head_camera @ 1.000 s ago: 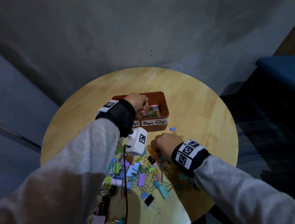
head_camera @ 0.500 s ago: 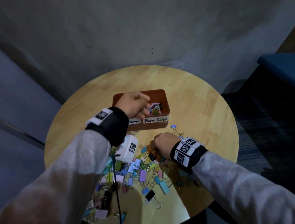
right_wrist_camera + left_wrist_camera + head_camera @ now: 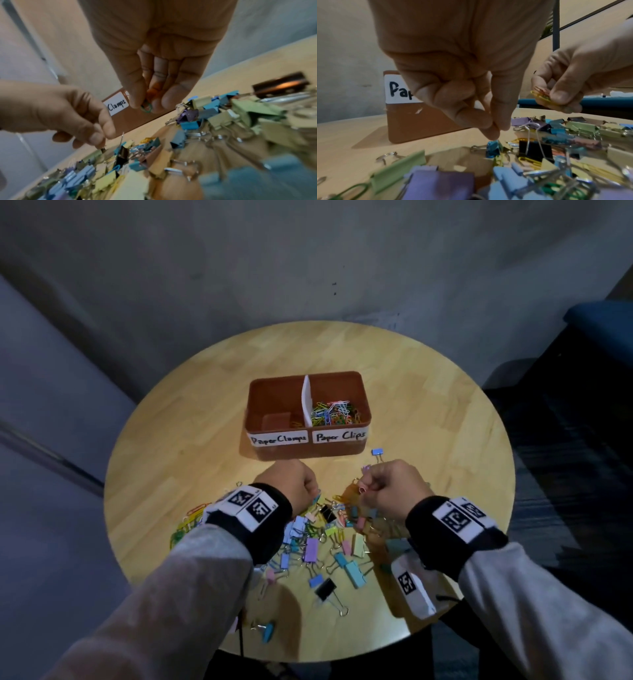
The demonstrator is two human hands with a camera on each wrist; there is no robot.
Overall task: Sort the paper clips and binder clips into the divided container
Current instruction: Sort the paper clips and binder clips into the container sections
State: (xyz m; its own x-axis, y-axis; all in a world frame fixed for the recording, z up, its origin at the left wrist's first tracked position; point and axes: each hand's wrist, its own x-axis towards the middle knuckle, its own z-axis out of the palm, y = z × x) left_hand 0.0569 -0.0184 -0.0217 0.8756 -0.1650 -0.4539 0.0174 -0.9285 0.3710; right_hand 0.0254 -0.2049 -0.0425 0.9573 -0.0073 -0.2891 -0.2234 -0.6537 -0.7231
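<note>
The brown divided container (image 3: 363,419) stands mid-table; its right "Paper Clips" half holds several coloured paper clips (image 3: 334,414), and its left "Paper Clamps" half is nearly bare. In front lies a pile of binder clips (image 3: 325,539) mixed with paper clips. My left hand (image 3: 313,496) hangs over the pile's far edge, thumb and fingers pinched together (image 3: 496,129) just above a small blue binder clip (image 3: 493,148). In the right wrist view, something small and dark sticks out under those fingertips (image 3: 101,140). My right hand (image 3: 364,491) pinches a bunch of paper clips (image 3: 541,94), green and orange (image 3: 146,106).
The round wooden table (image 3: 428,405) ends close behind the pile. A lone blue binder clip (image 3: 376,451) lies by the container's right front corner. Loose yellow and green paper clips (image 3: 190,520) sit left of the pile. A blue seat (image 3: 603,320) is at the far right.
My left hand has left the container's paper clip half and come back down to the pile, fingers pinched. My right hand stays over the pile with its paper clips.
</note>
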